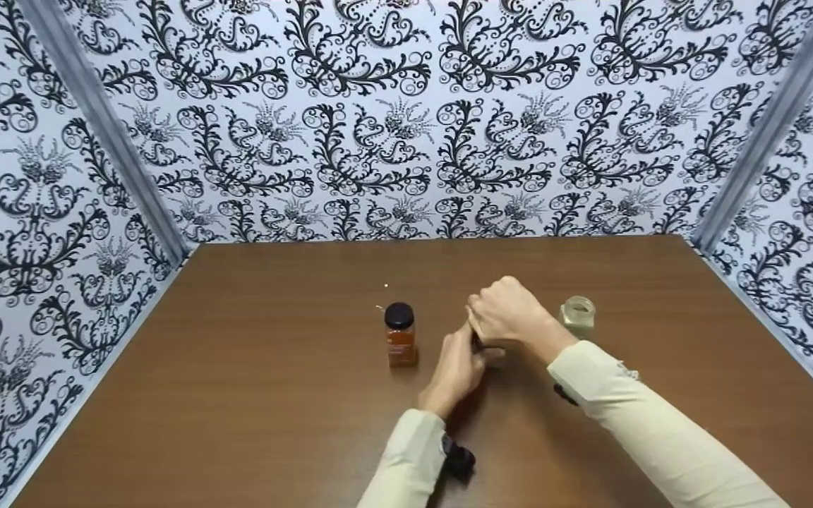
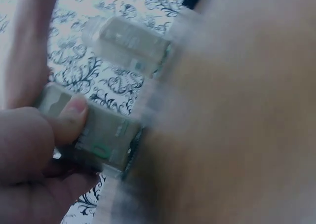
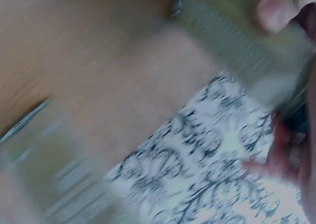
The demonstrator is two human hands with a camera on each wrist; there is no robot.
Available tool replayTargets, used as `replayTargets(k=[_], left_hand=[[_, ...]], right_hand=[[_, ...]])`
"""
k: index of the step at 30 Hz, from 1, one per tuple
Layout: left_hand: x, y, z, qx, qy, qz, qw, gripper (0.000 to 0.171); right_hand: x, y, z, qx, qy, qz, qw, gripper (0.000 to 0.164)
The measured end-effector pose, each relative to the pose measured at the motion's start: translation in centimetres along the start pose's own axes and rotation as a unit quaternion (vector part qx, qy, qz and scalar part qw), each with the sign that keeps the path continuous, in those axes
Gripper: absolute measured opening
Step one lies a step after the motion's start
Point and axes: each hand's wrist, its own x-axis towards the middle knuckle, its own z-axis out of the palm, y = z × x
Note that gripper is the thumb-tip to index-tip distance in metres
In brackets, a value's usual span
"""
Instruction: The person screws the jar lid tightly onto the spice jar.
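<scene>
Near the table's centre, my left hand [image 1: 459, 363] grips a clear spice jar [image 2: 108, 137] with greenish-brown contents, its thumb pressed along the side. My right hand [image 1: 509, 310] is curled at the jar's top, right against the left hand. Something dark, apparently the lid [image 3: 298, 118], shows under its fingers, but most of it is hidden. In the right wrist view the held jar [image 3: 227, 41] is blurred. A similar jar [image 1: 578, 317] stands uncapped to the right of my hands; the left wrist view shows this open jar [image 2: 131, 44] behind the held one.
Left of my hands stands a jar of orange-red spice [image 1: 401, 346] with a black cap. Tiny pale bits [image 1: 386, 286] lie behind it. The brown table [image 1: 258, 395] meets patterned walls [image 1: 406, 141] at its back and sides.
</scene>
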Motion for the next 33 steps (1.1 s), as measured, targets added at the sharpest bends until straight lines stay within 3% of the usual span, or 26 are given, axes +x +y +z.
replayTargets(k=[3, 6, 9, 12, 15, 18, 22, 24, 26, 31, 33], left_hand=[[0.1, 0.1, 0.2, -0.001, 0.013, -0.003, 0.9999, 0.021], [0.2, 0.0, 0.0, 0.004, 0.013, -0.016, 0.9998, 0.014], [0.1, -0.3, -0.4, 0.012, -0.005, -0.029, 0.9995, 0.019], [0.0, -0.5, -0.5, -0.003, -0.022, -0.025, 0.9994, 0.013], [-0.1, -0.4, -0.6, -0.020, -0.025, -0.015, 0.9994, 0.037], [-0.1, -0.2, -0.5, -0.032, -0.025, -0.009, 0.9991, 0.057], [-0.1, -0.2, -0.5, -0.036, -0.030, -0.019, 0.9987, 0.054], [-0.1, -0.3, -0.5, -0.037, -0.029, -0.024, 0.9986, 0.055], [-0.1, -0.3, -0.5, -0.035, -0.030, -0.031, 0.9985, 0.056], [-0.2, -0.3, -0.5, -0.028, -0.026, -0.029, 0.9988, 0.057], [-0.1, -0.2, -0.4, -0.026, -0.026, -0.025, 0.9990, 0.055]], right_hand=[[0.8, -1.3, -0.6, -0.012, -0.065, 0.108, 0.992, 0.046], [1.6, -2.6, -1.5, -0.004, -0.145, 0.220, 0.965, 0.076], [1.5, -3.0, -2.1, 0.037, -0.190, 0.274, 0.942, 0.093], [0.8, -2.2, -2.5, 0.106, -0.202, 0.301, 0.926, 0.097], [-0.5, -0.7, -2.4, 0.227, -0.159, 0.318, 0.907, 0.101], [-2.2, 1.0, -1.6, 0.401, -0.098, 0.289, 0.864, 0.086], [-4.5, 2.2, -0.1, 0.608, -0.034, 0.204, 0.767, 0.052], [-5.4, 2.4, 0.7, 0.657, -0.011, 0.173, 0.734, 0.048], [-5.9, 2.4, 1.4, 0.679, 0.007, 0.156, 0.718, 0.047], [-6.9, 2.2, 2.9, 0.691, 0.028, 0.127, 0.711, 0.041], [-7.2, 2.1, 3.2, 0.700, 0.038, 0.119, 0.703, 0.040]])
